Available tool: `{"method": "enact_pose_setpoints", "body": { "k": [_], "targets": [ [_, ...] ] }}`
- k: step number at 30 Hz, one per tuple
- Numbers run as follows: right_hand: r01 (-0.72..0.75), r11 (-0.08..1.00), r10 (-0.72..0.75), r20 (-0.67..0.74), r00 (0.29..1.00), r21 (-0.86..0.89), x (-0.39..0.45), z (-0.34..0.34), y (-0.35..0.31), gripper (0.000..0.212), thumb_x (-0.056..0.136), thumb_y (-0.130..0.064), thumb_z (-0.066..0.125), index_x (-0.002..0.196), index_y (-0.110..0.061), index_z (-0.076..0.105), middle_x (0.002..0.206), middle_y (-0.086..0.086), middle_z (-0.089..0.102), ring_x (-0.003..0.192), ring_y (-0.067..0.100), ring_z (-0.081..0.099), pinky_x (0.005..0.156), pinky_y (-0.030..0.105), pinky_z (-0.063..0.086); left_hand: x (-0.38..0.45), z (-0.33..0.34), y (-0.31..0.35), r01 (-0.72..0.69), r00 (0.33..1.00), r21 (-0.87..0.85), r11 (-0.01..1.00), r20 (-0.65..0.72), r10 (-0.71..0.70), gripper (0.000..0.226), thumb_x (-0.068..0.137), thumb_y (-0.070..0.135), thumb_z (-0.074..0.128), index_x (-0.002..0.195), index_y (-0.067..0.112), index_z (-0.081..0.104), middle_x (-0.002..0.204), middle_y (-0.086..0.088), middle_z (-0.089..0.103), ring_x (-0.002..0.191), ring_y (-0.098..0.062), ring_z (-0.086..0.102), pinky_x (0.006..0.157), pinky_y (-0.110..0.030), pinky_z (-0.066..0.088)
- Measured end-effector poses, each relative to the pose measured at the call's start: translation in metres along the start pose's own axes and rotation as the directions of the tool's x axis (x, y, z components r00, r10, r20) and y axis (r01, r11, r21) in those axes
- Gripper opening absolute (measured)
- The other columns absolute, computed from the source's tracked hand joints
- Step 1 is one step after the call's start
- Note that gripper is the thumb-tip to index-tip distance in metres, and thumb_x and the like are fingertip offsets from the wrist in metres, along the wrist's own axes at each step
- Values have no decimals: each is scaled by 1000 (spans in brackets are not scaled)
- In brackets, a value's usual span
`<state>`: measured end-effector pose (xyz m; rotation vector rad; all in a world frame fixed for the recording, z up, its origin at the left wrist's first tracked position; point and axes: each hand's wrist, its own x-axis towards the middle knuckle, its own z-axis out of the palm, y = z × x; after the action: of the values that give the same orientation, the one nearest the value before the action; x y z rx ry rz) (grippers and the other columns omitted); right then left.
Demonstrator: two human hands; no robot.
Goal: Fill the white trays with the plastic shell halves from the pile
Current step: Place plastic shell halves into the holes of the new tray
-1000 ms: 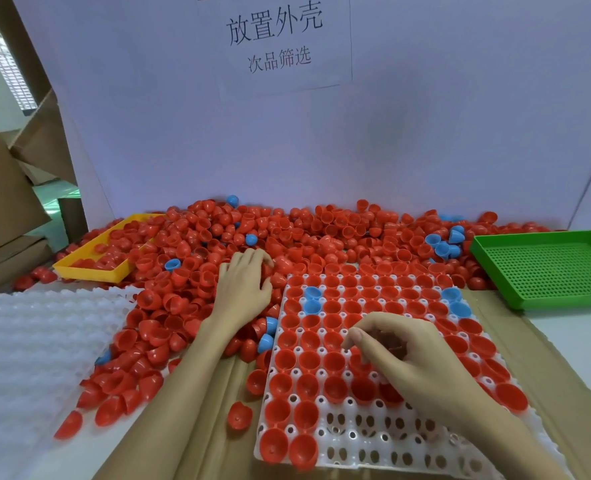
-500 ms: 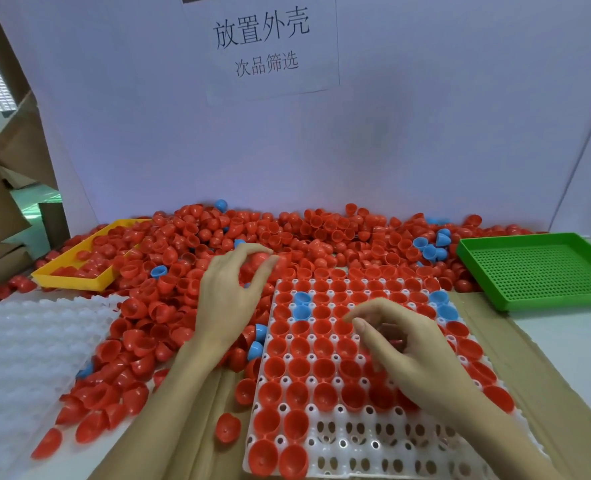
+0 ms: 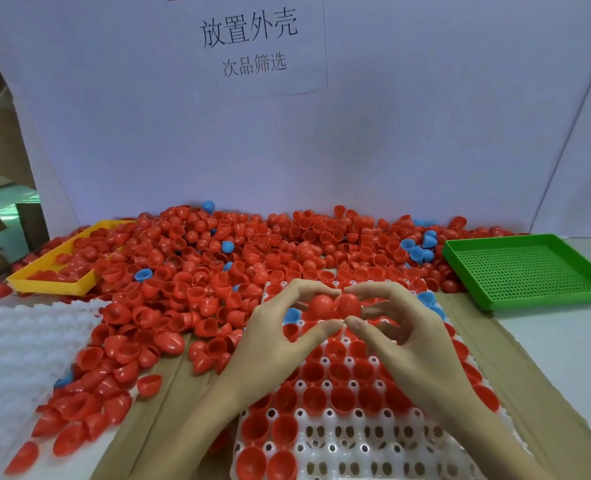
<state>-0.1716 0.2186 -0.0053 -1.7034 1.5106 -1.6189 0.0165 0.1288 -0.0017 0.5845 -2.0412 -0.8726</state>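
Left hand point(image 3: 273, 336): grip pinches a red shell point(image 3: 322, 306) above the tray point(image 3: 339, 441).
Right hand point(image 3: 405, 337): grip pinches a second shell point(image 3: 349, 304), touching the first.
Pile point(image 3: 218, 271): on the tabletop behind the tray.
Tray: near rows unfilled.

A green perforated tray point(image 3: 526, 271) sits right, a yellow tray point(image 3: 49, 268) left, a printed paper sign point(image 3: 252, 43) on the backboard.

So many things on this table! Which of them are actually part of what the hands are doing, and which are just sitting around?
In use:
left hand and right hand, each holding a red shell
white tray, partly filled
pile of shells

Lying about:
green tray
yellow tray
paper sign
cardboard sheet
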Motion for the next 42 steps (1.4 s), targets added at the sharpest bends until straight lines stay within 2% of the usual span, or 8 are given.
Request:
{"method": "enact_pose_setpoints", "body": {
  "k": [6, 10, 12, 16, 23, 29, 38, 42],
  "targets": [
    [30, 1000, -30, -19, 999, -1, 1, 0, 1, 31, 90, -27, 78, 119, -34, 69, 118, -9, 69, 99, 17, 70, 75, 16, 55, -1, -2, -1, -58, 996, 118, 991, -59, 65, 34, 95, 29, 76, 127, 35, 65, 122, 19, 69, 118, -10, 65, 100, -15, 46],
    [-17, 995, 16, 8, 1000, 97, 0, 1, 0, 27, 99, -32, 67, 126, -34, 66, 100, -1, 69, 78, 21, 71, 64, 23, 55, -2, 0, 1, 6, 997, 60, 998, -72, -1, 7, 99, 38, 70, 105, 34, 69, 96, 13, 75, 99, -10, 71, 93, -12, 46],
    [-18, 993, 12, 44, 999, 118, -1, 2, 1, 26, 104, -27, 61, 129, -32, 65, 93, 2, 67, 69, 19, 69, 59, 22, 52, -2, 2, 2, 43, 996, 46, 998, -86, -39, 20, 103, 44, 63, 90, 30, 68, 84, 10, 75, 90, -12, 72, 90, -13, 45],
    [-31, 993, 21, 92, 996, 112, -3, 5, 1, 35, 102, -20, 66, 133, -36, 62, 99, -4, 66, 75, 24, 75, 60, 20, 54, -2, 3, -2, 101, 991, 20, 995, -87, -99, 35, 104, 47, 58, 79, 25, 66, 78, 6, 75, 85, -16, 72, 88, -18, 47],
    [-31, 997, 28, 57, 998, 63, -3, 6, 3, 36, 99, -16, 70, 128, -37, 64, 98, -5, 67, 76, 24, 75, 61, 19, 55, -1, 3, -5, 104, 994, 6, 995, -22, -104, 45, 105, 53, 51, 81, 21, 71, 84, 5, 74, 91, -21, 70, 91, -22, 48],
    [-48, 999, 48, -1, 999, 13, -2, 3, 2, 27, 95, -28, 73, 120, -33, 66, 91, -7, 70, 71, 21, 74, 60, 21, 56, -3, 3, -2, 60, 998, 14, 998, -33, -59, 35, 94, 51, 72, 124, 40, 58, 118, 19, 68, 111, -8, 67, 95, -13, 47],
    [-35, 999, 35, 13, 999, 2, -4, 9, 4, 19, 99, -30, 70, 116, -38, 68, 110, -9, 66, 93, 18, 74, 64, 30, 61, -3, 6, -8, -33, 995, 127, 991, -93, 45, 34, 86, 40, 85, 101, 33, 55, 94, 15, 67, 92, -14, 69, 83, -16, 50],
    [-50, 999, 49, 49, 998, 10, -7, 12, 5, 25, 93, -31, 77, 114, -36, 63, 101, -9, 70, 92, 18, 74, 68, 29, 61, -5, 9, -13, -119, 993, 212, 970, 0, 122, 32, 87, 32, 83, 99, 33, 53, 92, 12, 62, 89, -18, 64, 83, -31, 52]
  ]
}}
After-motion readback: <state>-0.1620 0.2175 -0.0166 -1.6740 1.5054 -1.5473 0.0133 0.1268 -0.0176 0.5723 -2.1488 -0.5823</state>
